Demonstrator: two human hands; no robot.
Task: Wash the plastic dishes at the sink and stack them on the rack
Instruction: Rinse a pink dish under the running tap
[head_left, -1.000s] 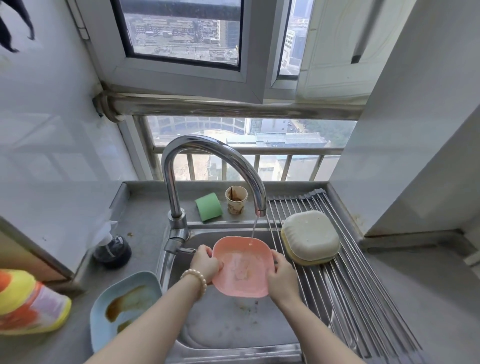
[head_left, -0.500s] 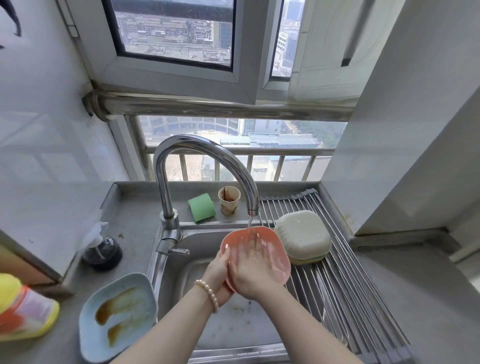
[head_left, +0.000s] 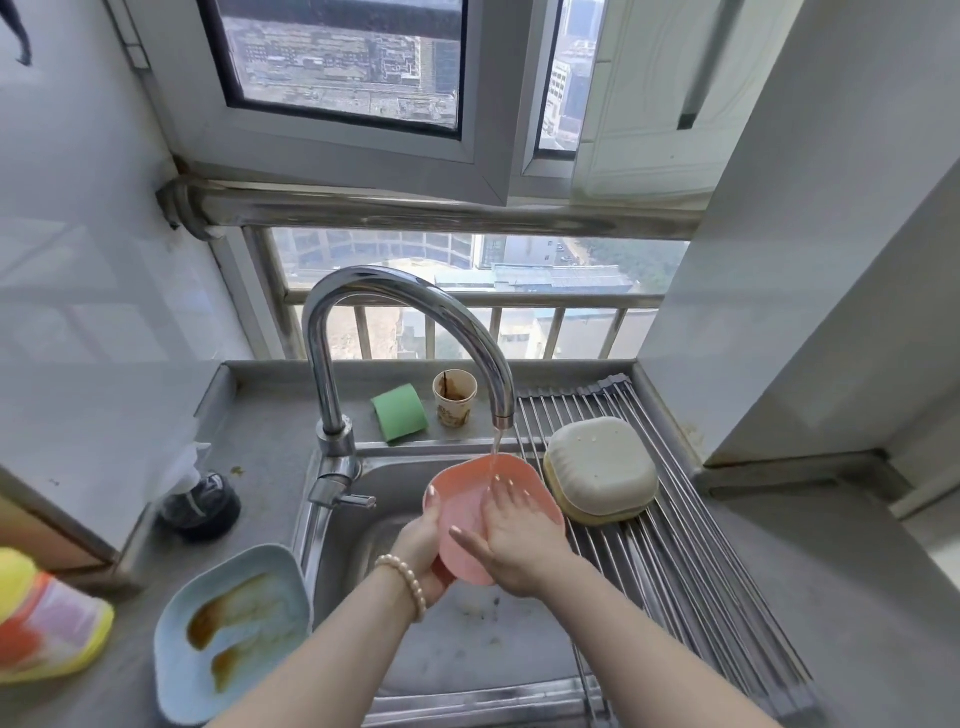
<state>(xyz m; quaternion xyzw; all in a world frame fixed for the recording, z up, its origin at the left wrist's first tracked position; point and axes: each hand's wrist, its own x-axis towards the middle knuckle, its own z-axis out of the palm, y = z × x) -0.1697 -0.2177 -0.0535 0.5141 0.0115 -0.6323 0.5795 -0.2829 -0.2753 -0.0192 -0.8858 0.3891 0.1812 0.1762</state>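
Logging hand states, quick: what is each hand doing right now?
Left hand: grips the pink dish by its left edge, under the tap stream.
Right hand: open, flat fingers pressed on the dish's inside.

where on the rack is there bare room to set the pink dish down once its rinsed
The near half of the steel roll-up rack, toward the person from the upturned cream dish stack, is bare rods. A narrower bare strip lies behind the stack, up to the wall. It is crowded by the chrome tap, where both hands work the pink plastic dish.
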